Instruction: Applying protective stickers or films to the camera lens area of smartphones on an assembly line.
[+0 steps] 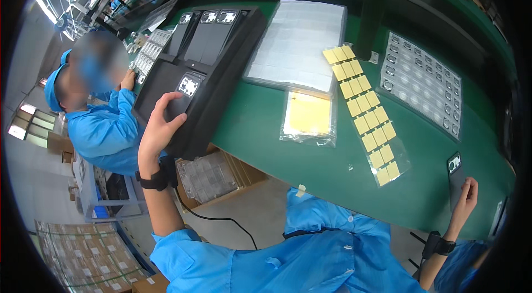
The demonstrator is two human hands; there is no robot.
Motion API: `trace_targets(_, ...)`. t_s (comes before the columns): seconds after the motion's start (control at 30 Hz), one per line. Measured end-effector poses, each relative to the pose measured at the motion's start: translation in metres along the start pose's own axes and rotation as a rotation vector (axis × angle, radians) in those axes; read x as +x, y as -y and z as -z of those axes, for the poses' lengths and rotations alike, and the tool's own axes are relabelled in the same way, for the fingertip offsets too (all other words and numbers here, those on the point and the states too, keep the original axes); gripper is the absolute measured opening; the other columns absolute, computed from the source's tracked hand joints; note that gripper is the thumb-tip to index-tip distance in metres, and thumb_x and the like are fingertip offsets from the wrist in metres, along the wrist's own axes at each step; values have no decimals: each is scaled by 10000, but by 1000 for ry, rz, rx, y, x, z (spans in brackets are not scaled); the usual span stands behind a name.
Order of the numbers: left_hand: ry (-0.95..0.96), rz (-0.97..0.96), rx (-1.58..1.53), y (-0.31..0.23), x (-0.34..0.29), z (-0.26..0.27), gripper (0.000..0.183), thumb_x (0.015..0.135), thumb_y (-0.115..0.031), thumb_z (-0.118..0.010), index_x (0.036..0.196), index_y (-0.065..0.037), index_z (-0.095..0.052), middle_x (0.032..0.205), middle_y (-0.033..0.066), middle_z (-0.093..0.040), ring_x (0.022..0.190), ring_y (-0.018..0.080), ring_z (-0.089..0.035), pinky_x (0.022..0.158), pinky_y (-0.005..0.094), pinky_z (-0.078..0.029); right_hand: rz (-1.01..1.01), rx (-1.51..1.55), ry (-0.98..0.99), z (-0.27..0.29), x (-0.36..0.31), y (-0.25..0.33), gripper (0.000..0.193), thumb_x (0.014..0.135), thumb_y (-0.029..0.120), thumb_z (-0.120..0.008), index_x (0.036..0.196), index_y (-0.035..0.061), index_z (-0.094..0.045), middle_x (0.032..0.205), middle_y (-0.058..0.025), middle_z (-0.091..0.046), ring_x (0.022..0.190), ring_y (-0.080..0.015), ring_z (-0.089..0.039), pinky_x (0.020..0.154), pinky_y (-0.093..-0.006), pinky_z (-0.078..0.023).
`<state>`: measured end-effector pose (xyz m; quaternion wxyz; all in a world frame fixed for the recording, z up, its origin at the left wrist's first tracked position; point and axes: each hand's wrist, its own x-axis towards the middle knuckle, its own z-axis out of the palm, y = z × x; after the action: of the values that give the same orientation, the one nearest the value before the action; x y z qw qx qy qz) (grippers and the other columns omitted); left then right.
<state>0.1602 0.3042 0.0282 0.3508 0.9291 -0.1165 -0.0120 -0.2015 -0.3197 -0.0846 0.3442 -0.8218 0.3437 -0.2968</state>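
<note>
My left hand reaches over a black compartment tray. Its thumb and index finger grip the edges of a dark phone back cover, which has a white camera area at its upper end. Over at the far right, my right hand has its fingers curled at the side of another dark phone back cover. That cover is beside the table's right edge, camera area pointing away from me; its lower end is partly hidden by the hand. More covers stand in the tray's far compartments.
On the green table lie a white sheet pack, a bagged yellow stack, a strip of yellow squares and a clear tray of ring-shaped parts. A co-worker in blue is at left. An open carton sits below.
</note>
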Motion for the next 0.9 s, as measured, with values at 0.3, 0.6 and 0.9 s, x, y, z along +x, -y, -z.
trace_targets(0.3, 63, 58, -129, 1, 0, -4, 342, 865, -51, -609, 1199, -46, -532, 1133, 36, -543, 1088, 119, -491, 950, 248, -374, 101, -185, 197, -19, 1, 11, 592, 854, 121, -646, 1391, 43, -409, 1404, -147, -448, 1292, -276, -429, 1105, -377, -286)
trace_targets(0.6, 35, 198, -191, 16, 24, -9, 362, 861, -96, -620, 1203, -79, -502, 981, 72, -576, 914, 145, -541, 769, 266, -457, 141, -423, 210, -18, 27, 19, 604, 819, 101, -658, 1380, 98, -433, 1339, -146, -475, 1244, -324, -460, 1069, -411, -337)
trace_targets(0.9, -225, -129, 328, -37, 18, -19, 396, 915, -153, -566, 1264, 14, -481, 1269, 120, -530, 1227, 198, -466, 1037, 323, -349, 209, 115, 230, -1, 44, 51, 473, 812, 121, -670, 1253, 35, -523, 1237, -113, -518, 1156, -229, -512, 1012, -321, -371)
